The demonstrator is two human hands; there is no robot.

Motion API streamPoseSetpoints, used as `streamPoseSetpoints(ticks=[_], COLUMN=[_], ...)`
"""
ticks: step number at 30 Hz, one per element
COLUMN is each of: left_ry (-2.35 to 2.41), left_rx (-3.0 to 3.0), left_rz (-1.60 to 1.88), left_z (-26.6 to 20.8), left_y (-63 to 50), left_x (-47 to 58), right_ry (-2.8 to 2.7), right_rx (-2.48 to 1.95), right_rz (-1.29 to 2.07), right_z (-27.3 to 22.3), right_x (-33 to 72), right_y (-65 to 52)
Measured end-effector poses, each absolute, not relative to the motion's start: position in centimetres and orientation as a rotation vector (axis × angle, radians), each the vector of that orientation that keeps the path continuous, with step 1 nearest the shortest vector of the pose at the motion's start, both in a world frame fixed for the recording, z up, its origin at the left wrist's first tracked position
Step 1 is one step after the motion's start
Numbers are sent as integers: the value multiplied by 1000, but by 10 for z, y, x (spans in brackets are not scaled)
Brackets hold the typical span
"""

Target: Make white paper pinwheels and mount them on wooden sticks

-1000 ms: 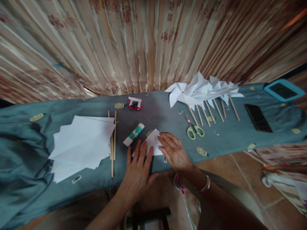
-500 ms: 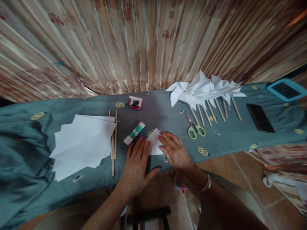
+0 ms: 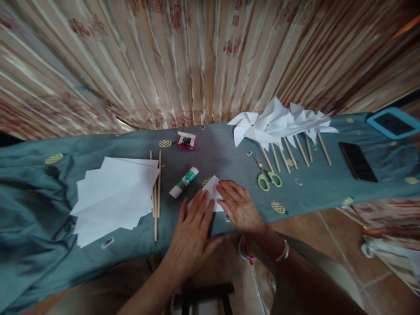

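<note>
A folded piece of white paper lies near the front edge of the cloth-covered table, partly hidden under both hands. My left hand rests flat on its left part, fingers stretched out and thumb apart. Fingers of my right hand press flat on its right side. A glue stick with a green label lies just beyond my left fingertips. To the right of my right hand are scissors with light green handles, blades parted a little.
On the left sits a stack of white paper sheets beside several wooden sticks. A small red box holds dark pieces. Several paper pinwheels lie at the back right, near a phone and a blue-framed tablet.
My left hand has slid slightly right and towards me, further over the paper. My right hand stays in place. The view has shifted very slightly.
</note>
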State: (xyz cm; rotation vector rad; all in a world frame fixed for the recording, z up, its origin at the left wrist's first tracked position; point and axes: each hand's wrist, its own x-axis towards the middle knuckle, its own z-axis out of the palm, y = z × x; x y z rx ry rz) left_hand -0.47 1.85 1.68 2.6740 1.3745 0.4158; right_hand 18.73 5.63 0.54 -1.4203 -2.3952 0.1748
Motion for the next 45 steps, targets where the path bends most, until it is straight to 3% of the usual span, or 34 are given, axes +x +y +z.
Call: streamPoseSetpoints(ticks=[8, 32, 45], left_ry=[1179, 1321, 1371], left_rx=[2692, 2817, 2759], left_rz=[277, 266, 302], left_z=[16, 3, 7], left_y=[5, -5, 0], left_x=[8, -19, -17], right_ry=[-2413, -2240, -2079], right_rx=[-1401, -1601, -1718], right_rz=[128, 134, -3], right_z=[3, 13, 12], right_x=[187, 158, 252], right_y=[56, 47, 23])
